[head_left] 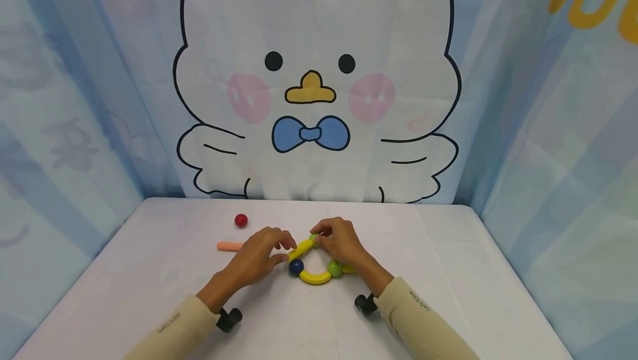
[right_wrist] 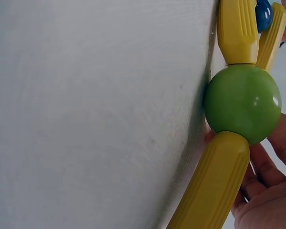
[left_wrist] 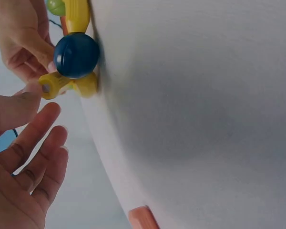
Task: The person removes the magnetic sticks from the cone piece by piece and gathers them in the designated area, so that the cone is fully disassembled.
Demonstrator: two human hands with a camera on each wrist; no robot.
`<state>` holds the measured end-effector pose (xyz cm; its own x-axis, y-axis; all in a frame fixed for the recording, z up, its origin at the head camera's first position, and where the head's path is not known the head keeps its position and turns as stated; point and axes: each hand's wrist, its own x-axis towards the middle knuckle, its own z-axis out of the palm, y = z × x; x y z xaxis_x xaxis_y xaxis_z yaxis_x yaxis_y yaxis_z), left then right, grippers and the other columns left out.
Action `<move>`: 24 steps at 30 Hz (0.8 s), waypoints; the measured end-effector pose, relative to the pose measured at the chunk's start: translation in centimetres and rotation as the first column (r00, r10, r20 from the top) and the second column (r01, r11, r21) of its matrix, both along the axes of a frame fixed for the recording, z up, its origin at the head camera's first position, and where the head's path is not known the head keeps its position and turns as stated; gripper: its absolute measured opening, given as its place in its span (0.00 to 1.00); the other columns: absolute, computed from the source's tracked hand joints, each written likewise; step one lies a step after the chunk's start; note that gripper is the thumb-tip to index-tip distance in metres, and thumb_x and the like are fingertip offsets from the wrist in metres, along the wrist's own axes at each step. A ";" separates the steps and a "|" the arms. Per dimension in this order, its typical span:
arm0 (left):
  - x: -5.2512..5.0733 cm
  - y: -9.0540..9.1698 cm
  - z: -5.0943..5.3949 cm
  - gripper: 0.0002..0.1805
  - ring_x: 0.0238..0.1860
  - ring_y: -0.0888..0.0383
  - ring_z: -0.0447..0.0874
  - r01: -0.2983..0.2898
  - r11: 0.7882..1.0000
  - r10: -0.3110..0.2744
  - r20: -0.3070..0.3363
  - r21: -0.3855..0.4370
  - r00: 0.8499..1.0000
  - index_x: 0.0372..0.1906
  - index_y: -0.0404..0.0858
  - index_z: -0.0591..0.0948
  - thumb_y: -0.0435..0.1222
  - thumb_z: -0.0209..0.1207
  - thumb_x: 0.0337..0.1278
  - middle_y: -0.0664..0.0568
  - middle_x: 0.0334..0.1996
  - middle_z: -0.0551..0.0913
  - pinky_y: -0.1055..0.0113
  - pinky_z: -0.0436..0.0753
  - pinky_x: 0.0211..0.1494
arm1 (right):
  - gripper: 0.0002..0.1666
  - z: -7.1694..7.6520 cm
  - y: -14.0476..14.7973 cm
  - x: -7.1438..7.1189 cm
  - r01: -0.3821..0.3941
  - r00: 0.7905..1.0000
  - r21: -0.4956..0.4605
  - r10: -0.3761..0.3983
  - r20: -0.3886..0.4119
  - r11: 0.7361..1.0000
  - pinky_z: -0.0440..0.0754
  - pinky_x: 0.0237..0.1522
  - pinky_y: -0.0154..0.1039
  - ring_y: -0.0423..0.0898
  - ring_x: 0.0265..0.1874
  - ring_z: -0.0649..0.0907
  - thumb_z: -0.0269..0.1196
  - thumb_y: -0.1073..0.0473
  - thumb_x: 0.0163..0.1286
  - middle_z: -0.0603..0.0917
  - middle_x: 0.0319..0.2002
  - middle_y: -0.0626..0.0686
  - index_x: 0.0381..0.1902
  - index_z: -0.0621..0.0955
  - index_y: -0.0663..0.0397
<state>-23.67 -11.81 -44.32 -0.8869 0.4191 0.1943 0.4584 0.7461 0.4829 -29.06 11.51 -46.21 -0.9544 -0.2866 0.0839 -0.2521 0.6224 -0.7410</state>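
In the head view my left hand [head_left: 255, 256] pinches the near end of a yellow rod [head_left: 301, 250]. The rod's far end meets a light green ball [head_left: 313, 237], which my right hand [head_left: 341, 241] grips with its fingertips. Close to the left fingertips is a dark blue ball [head_left: 296, 267]. A curved yellow piece [head_left: 315, 278] joins it to a nearer green ball [head_left: 334, 268]. From that ball another yellow piece [head_left: 349, 269] runs right, partly hidden under my right wrist. The right wrist view shows the nearer green ball [right_wrist: 243, 104] between two yellow pieces.
On the white table [head_left: 149, 293], a red ball [head_left: 241, 220] lies at the back left. An orange rod [head_left: 229, 246] lies beside my left hand, its right end hidden by the hand. A printed cloth backdrop [head_left: 311, 33] rises behind the table's far edge.
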 end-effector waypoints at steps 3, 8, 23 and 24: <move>0.0 0.1 -0.1 0.16 0.49 0.57 0.83 0.021 1.000 -0.022 0.025 0.009 0.999 0.52 0.49 0.85 0.35 0.74 0.62 0.57 0.48 0.88 0.58 0.86 0.56 | 0.09 0.0 0.0 0.0 -0.001 1.000 0.002 0.001 -0.001 1.000 0.85 0.60 0.49 0.45 0.47 0.87 0.68 0.65 0.74 0.91 0.44 0.47 0.47 0.91 0.50; -0.1 0.7 -0.8 0.20 0.47 0.57 0.83 0.055 0.998 -0.056 0.032 0.017 0.998 0.56 0.46 0.85 0.44 0.76 0.61 0.56 0.48 0.88 0.61 0.85 0.52 | 0.09 -0.1 0.2 0.0 -0.013 1.000 0.018 0.013 -0.025 1.000 0.86 0.60 0.50 0.46 0.47 0.87 0.68 0.65 0.74 0.91 0.44 0.48 0.48 0.91 0.51; -0.4 1.6 -1.1 0.17 0.45 0.58 0.83 0.041 0.999 -0.041 -0.021 -0.011 0.999 0.53 0.48 0.85 0.41 0.75 0.61 0.58 0.44 0.86 0.62 0.85 0.50 | 0.09 0.0 0.1 0.0 -0.024 0.999 0.013 0.024 -0.047 1.000 0.86 0.58 0.50 0.46 0.46 0.88 0.68 0.66 0.74 0.92 0.43 0.48 0.46 0.91 0.50; -0.5 1.5 -1.0 0.15 0.45 0.59 0.83 0.028 1.000 -0.029 -0.029 -0.010 0.999 0.52 0.48 0.86 0.39 0.75 0.61 0.59 0.44 0.86 0.62 0.85 0.50 | 0.08 0.0 0.1 0.0 -0.025 0.999 0.013 0.025 -0.047 1.000 0.87 0.58 0.50 0.46 0.46 0.88 0.68 0.66 0.74 0.92 0.43 0.48 0.46 0.91 0.51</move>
<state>-24.17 -10.31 -45.34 -0.8686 0.4461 0.2155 0.4932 0.7372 0.4619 -29.06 11.60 -46.23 -0.9420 -0.3116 0.1245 -0.3018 0.6248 -0.7201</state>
